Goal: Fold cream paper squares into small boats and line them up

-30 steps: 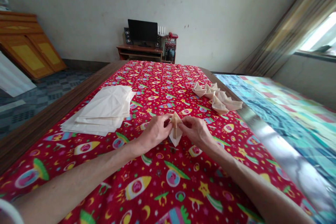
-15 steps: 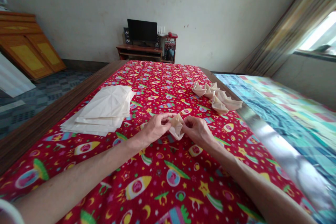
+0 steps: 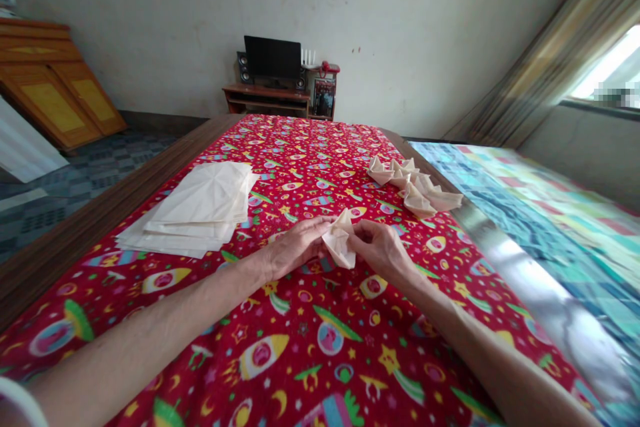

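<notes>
Between my hands, just above the red cloth, is a cream folded paper piece (image 3: 341, 240) with a pointed top and creased panels. My left hand (image 3: 303, 240) supports its left side, fingers reaching behind it. On the other side, my right hand (image 3: 380, 243) pinches the paper's right edge between thumb and fingers. Several finished-looking folded paper shapes (image 3: 417, 190) with upright points sit in a cluster beyond my right hand. To the left lies a stack of creased cream paper sheets (image 3: 200, 203), pressed flat.
A red patterned cloth (image 3: 310, 327) covers the table, whose brown wooden edge (image 3: 55, 253) shows at left. Along the right side is a bed with a checked cover (image 3: 540, 213). A monitor (image 3: 273, 57) on a small desk and a wooden cabinet (image 3: 55, 93) stand farther off.
The folded paper has tilted and shifted slightly right and up. My left fingers have opened out from a pinch to lie along its left side; my right hand keeps its pinch.
</notes>
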`<state>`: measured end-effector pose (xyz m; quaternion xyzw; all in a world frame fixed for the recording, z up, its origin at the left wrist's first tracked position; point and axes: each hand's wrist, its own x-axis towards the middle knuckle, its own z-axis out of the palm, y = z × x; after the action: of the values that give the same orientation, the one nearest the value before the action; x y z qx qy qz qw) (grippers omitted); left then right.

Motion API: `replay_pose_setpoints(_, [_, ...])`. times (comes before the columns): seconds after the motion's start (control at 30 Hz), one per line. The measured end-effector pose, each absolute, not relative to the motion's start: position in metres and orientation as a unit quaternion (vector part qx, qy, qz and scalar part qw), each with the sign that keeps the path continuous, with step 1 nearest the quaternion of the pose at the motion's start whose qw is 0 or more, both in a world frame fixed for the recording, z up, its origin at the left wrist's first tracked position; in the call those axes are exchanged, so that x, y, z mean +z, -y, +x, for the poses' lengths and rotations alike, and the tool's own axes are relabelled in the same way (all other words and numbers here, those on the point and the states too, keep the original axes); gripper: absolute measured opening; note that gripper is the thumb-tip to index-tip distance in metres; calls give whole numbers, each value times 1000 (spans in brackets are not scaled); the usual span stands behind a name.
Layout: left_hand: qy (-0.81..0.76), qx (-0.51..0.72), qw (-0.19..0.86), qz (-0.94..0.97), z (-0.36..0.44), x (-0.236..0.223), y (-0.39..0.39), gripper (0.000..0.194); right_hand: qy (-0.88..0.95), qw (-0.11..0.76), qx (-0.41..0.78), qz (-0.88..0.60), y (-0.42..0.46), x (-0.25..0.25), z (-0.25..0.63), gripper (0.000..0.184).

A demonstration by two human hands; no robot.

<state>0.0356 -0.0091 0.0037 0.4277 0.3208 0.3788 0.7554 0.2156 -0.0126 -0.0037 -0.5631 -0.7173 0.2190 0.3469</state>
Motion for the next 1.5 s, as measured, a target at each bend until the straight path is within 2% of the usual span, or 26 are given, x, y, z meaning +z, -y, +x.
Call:
replay_pose_setpoints(0.07, [-328, 387, 749, 426, 37, 5, 10, 24, 721, 389, 168, -548, 17, -2, 217, 10])
replay_pose_setpoints(0.17, [-324, 392, 739, 442, 38, 5, 11, 26, 735, 436, 87, -512, 26, 5, 217, 20])
replay_pose_setpoints(0.37, [-299, 390, 728, 478, 38, -3, 9, 41, 739, 421, 194, -489, 30, 10, 211, 17])
replay_pose_setpoints(0.47, [-302, 385, 739, 462, 38, -4, 10, 41, 731, 426, 210, -490, 25, 4, 212, 17])
replay_pose_setpoints(0.63, [-320, 415, 740, 420, 38, -3, 11, 39, 720, 433, 206, -501, 14, 2, 230, 19])
replay_pose_setpoints(0.73, [-330, 414, 728, 435, 37, -5, 11, 37, 709, 465, 118, -517, 1, 19, 260, 22])
replay_pose_setpoints(0.87, [-343, 387, 702, 490, 36, -10, 9, 32, 708, 399, -84, -577, -32, 54, 320, 24])
replay_pose_setpoints(1.0, [-348, 353, 670, 553, 36, -14, 6, 29, 747, 250, -106, -606, -64, 70, 365, 24])
replay_pose_setpoints(1.1, [-345, 349, 668, 559, 36, -15, 6, 32, 771, 176, -97, -604, -76, 64, 376, 24])
replay_pose_setpoints(1.37, [-337, 339, 647, 594, 35, -17, 4, 30, 769, 125, -100, -619, -88, 49, 383, 24])
replay_pose_setpoints(1.5, [-326, 336, 632, 618, 33, -25, 1, 31, 763, 146, -96, -623, -89, 48, 392, 25])
